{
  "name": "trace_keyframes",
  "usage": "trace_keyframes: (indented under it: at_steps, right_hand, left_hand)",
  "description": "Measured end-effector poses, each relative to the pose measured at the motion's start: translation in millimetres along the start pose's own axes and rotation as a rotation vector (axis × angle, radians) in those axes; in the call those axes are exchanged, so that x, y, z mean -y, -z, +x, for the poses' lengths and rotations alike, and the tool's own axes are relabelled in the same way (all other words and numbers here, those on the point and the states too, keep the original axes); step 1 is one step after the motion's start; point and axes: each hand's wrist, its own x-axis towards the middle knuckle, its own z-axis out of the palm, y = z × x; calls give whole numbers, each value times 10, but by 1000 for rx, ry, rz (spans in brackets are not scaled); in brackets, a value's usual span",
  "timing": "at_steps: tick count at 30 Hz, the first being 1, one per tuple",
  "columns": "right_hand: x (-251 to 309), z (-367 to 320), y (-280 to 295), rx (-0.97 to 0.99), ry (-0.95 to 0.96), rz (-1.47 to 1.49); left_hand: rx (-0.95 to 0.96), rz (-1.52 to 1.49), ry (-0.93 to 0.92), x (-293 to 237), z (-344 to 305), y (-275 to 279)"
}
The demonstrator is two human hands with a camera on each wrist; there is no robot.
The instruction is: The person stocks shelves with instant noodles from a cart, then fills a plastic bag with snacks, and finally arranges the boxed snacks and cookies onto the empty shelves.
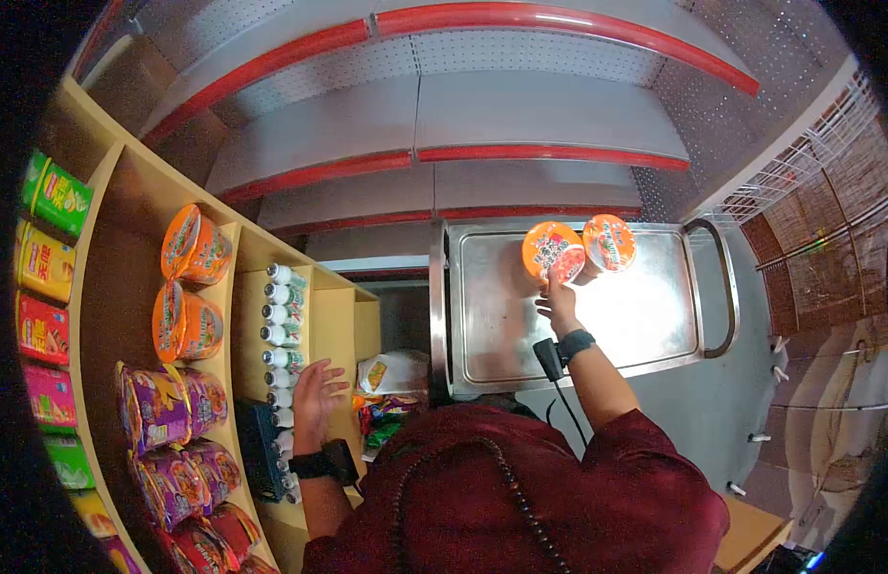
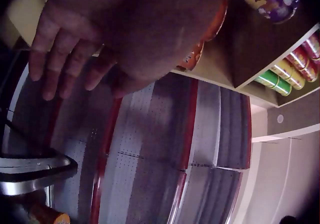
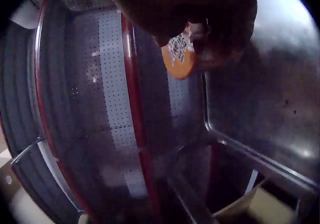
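In the head view my right hand is at the near edge of an orange instant noodle cup, one finger reaching onto its printed lid. The other fingers are apart, to the left below the cup. A second orange noodle cup stands just to the right on the metal tray top of a cart. The right wrist view shows the first cup's orange edge past the dark hand, which hides the rest. My left hand is empty, fingers spread, beside a row of white-capped bottles.
On the left, a wooden shelf unit holds orange noodle cups, purple noodle cups and colored cans. Red-edged metal shelves stand ahead. The cart's handle curves out at right. Colorful packets lie near my body.
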Motion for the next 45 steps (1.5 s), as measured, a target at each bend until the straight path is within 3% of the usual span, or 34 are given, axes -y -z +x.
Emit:
trace_keyframes:
  at_steps: [5, 12, 16, 18, 21, 23, 25, 31, 32, 38, 45]
  right_hand:
    - [-4, 123, 130, 21, -120, -47]
    - [-60, 258, 207, 36, 156, 111]
    - [422, -120, 49, 135, 194, 316]
    - [681, -375, -106, 220, 205, 253]
    - [968, -652, -465, 432, 290, 247]
    - [1143, -801, -775, 594, 276, 285]
    - [1309, -1093, -1192, 654, 253, 220]
    - [1577, -2040, -2411, 1036, 129, 200]
    - [1593, -2103, -2626, 1189, 151, 218]
    - [1815, -2898, -3732, 1257, 211, 216]
    - [1693, -3036, -4661, 1207, 294, 237]
  left_hand:
    - [17, 87, -40, -51, -97, -286]
    - [-7, -27, -37, 37, -195, -390]
    - [-31, -30, -38, 63, -271, -375]
    - [5, -35, -90, 78, -275, -339]
    - [43, -77, -141, 106, -289, -286]
    - [21, -120, -159, 122, -269, -227]
    - [-14, -93, -55, 138, -244, -152]
    - [-40, -233, -100, 240, -303, 211]
    - [-119, -175, -90, 198, -356, 232]
    - [-153, -260, -143, 280, -461, 612]
    - [-229, -200, -58, 325, -451, 990]
